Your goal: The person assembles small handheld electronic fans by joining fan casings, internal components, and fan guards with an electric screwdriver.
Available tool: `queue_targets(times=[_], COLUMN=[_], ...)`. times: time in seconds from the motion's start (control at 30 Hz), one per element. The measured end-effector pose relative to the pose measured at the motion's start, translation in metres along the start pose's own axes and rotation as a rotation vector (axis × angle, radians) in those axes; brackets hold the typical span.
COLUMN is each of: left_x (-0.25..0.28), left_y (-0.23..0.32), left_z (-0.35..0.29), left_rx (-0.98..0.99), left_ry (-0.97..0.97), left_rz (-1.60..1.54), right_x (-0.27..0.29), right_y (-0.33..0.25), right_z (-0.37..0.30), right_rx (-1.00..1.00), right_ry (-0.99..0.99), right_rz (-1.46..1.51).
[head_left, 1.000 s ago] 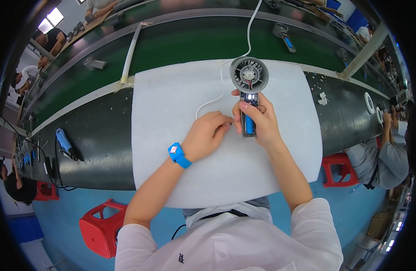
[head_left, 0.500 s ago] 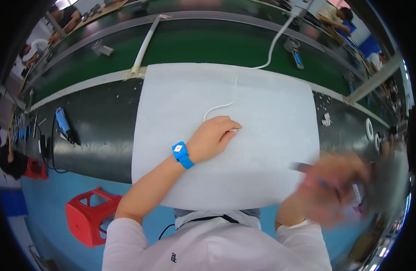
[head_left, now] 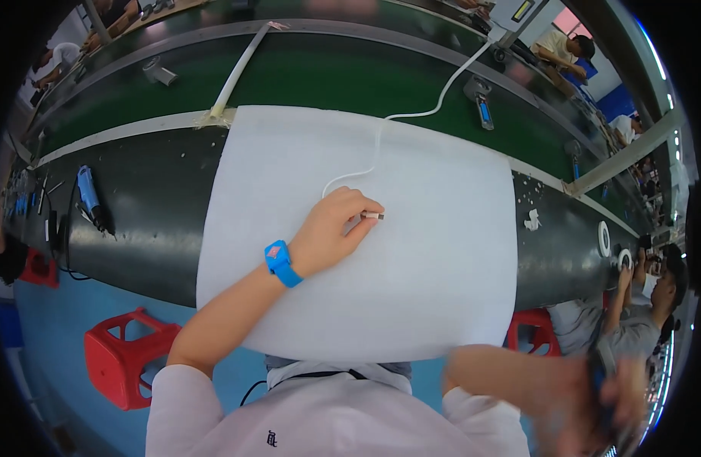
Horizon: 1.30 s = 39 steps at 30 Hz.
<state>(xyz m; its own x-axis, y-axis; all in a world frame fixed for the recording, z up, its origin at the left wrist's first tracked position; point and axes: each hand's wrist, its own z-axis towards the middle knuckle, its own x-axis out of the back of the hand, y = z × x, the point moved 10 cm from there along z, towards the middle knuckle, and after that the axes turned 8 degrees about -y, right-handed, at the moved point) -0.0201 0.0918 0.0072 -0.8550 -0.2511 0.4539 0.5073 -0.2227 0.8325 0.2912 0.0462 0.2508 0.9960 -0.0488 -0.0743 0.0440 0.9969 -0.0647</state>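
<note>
A thin white cable [head_left: 377, 148] runs over the white sheet [head_left: 434, 282] to my left hand [head_left: 328, 228]. That hand lies near the sheet's middle, thumb and forefinger pinching the cable's plug [head_left: 372, 215], whose metal tip sticks out to the right. A blue wrist strap [head_left: 282, 263] sits on my left wrist. At the lower right, off the sheet, my right hand [head_left: 579, 400] is smeared by motion. Between its palm and fingers shows a dark, slim object [head_left: 599, 377], too blurred to name.
A blue electric screwdriver [head_left: 91, 196] lies on the dark bench at left. Beyond the sheet runs a green belt [head_left: 312, 80] carrying grey devices [head_left: 481, 105]. White rolls [head_left: 603, 238] lie at right, near a co-worker [head_left: 648, 305]. Red stools [head_left: 118, 354] stand below the bench.
My right hand has swung downward, away from the sheet's right edge, with the dark object. The left hand keeps its pinch on the plug, which shows more clearly. The whole view has shifted slightly.
</note>
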Motion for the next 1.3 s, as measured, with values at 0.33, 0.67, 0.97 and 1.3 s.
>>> queue_targets(times=[0.33, 0.67, 0.97, 1.3], left_x=[0.003, 0.005, 0.009, 0.011], left_y=[-0.002, -0.007, 0.002, 0.005], left_z=[0.002, 0.002, 0.0, -0.003], left_rx=[0.122, 0.06, 0.008, -0.003], left_ry=[0.067, 0.048, 0.067, 0.089], left_rz=[-0.228, -0.444, -0.296, -0.291], right_x=[-0.075, -0.197, -0.197, -0.197], right_y=[0.03, 0.114, 0.112, 0.107], right_z=[-0.064, -0.258, -0.26, -0.261], right_rx=[0.001, -1.433, -1.439, -1.423], right_ry=[-0.024, -0.85, -0.854, -0.903], right_rz=[0.354, 0.767, 0.806, 0.782])
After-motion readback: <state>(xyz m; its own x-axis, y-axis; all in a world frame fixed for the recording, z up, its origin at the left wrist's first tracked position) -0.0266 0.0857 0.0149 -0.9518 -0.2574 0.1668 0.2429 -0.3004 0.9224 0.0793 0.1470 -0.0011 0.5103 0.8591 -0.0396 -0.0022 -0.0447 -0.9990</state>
